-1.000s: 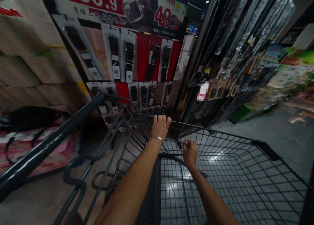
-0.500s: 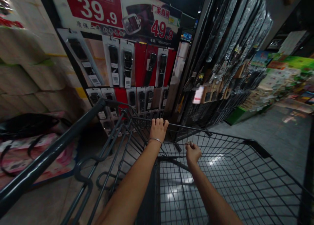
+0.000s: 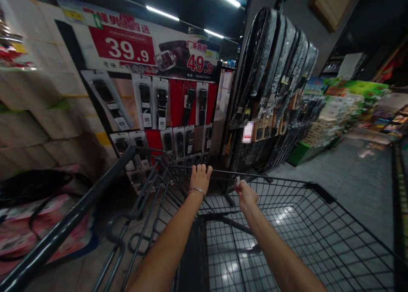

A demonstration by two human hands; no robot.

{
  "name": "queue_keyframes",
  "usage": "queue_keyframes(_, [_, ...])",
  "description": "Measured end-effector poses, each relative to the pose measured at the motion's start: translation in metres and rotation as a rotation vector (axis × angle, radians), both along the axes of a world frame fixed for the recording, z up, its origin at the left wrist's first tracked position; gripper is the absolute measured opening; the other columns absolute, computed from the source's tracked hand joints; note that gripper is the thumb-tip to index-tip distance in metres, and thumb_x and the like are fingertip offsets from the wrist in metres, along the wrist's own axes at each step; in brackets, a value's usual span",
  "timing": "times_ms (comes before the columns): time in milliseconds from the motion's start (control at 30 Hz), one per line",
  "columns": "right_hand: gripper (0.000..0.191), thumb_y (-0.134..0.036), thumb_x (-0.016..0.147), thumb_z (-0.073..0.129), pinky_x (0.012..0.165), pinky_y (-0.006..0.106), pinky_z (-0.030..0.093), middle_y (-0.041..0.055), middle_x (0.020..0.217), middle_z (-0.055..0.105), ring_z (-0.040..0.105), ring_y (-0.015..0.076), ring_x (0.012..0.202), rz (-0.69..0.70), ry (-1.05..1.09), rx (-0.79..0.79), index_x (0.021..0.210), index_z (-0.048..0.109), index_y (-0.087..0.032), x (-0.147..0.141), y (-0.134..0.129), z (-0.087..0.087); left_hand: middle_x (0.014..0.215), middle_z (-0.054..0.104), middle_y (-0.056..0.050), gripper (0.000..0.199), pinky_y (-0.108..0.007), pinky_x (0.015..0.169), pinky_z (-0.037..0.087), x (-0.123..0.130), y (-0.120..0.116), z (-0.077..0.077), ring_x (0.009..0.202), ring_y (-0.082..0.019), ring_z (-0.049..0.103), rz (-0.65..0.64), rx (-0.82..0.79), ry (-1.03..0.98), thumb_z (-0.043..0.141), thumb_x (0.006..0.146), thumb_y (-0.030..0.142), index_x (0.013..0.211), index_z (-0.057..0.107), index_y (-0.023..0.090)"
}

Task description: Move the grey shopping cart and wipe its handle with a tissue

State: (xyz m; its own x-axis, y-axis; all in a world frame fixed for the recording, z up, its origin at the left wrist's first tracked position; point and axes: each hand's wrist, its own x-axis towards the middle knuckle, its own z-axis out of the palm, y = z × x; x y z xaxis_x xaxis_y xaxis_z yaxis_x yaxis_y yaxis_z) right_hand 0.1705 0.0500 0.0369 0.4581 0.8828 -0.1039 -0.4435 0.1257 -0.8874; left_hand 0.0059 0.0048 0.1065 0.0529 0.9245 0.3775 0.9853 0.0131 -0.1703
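A dark wire shopping cart (image 3: 280, 180) stretches out beneath my arms. My left hand (image 3: 200, 179), with a thin bracelet at the wrist, has its fingers hooked over the cart's far top rail. To its right, my right hand (image 3: 247, 194) is closed in a pinch over the basket, near the same rail. A small crumpled whitish piece (image 3: 237, 181) sticks out from its fingertips. The cart's thick handle bar (image 3: 73, 211) runs along the left side, with neither hand on it.
Packaged belts (image 3: 161, 103) hang on a rack under a price sign (image 3: 127, 49) ahead. Long plastic-wrapped items (image 3: 270, 49) hang right of it. Pink bags (image 3: 60, 224) lie at the left. A green-based stack of goods (image 3: 306, 151) stands further right.
The view has tilted up, showing more ceiling lights. My right hand has risen closer to the rail, and the whitish piece shows more clearly. My left hand stays on the rail.
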Motion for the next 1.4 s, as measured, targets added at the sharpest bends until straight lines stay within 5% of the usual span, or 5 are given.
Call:
queue_keyframes(133, [0.023,-0.025,0.054,0.074,0.054,0.030,0.054,-0.0016,0.055,0.059,0.059,0.0150,0.054,-0.033,-0.069,-0.069,0.059,0.053,-0.017,-0.005,-0.011,0.011,0.099,0.058,-0.010,0.039,-0.043,0.092,0.039,-0.001,-0.001,0.001,0.095,-0.023,0.050,0.007,0.021,0.027,0.032,0.090,0.011,0.121,0.053,0.019])
queue_keyframes(433, [0.019,-0.031,0.073,0.053,0.072,0.033,0.048,0.0097,0.077,0.070,0.063,0.0218,0.072,-0.037,-0.909,0.226,0.073,0.066,-0.017,-0.029,-0.034,0.002,0.099,0.057,-0.011,0.040,-0.045,0.093,0.039,-0.002,0.000,-0.003,0.095,-0.023,0.049,-0.011,0.052,0.006,0.031,0.089,0.010,0.121,0.053,0.019])
queue_keyframes(800, [0.020,-0.023,0.079,0.043,0.071,0.029,0.045,0.0071,0.077,0.065,0.060,0.0192,0.072,-0.018,-0.992,0.292,0.076,0.062,-0.017,-0.053,-0.032,-0.021,0.097,0.057,-0.012,0.039,-0.047,0.091,0.039,-0.001,0.002,-0.007,0.094,-0.025,0.049,-0.001,0.059,0.026,0.030,0.090,0.012,0.120,0.054,0.018])
queue_keyframes(1167, [0.026,-0.029,0.083,0.047,0.055,0.027,0.032,0.0076,0.072,0.071,0.059,0.0194,0.058,-0.073,-1.276,-0.042,0.084,0.071,-0.020,-0.030,-0.032,-0.079,0.099,0.056,-0.011,0.041,-0.048,0.091,0.039,-0.001,0.003,-0.009,0.094,-0.024,0.049,-0.002,0.051,0.020,0.030,0.089,0.011,0.123,0.051,0.020])
queue_keyframes(1400, [0.016,-0.020,0.083,0.053,0.054,0.026,0.024,0.0036,0.069,0.067,0.054,0.0141,0.055,0.014,-1.456,-0.069,0.078,0.068,-0.020,-0.018,-0.034,-0.077,0.099,0.056,-0.011,0.041,-0.047,0.090,0.040,0.000,0.003,-0.008,0.093,-0.024,0.048,0.002,0.035,0.044,0.030,0.089,0.010,0.123,0.051,0.020])
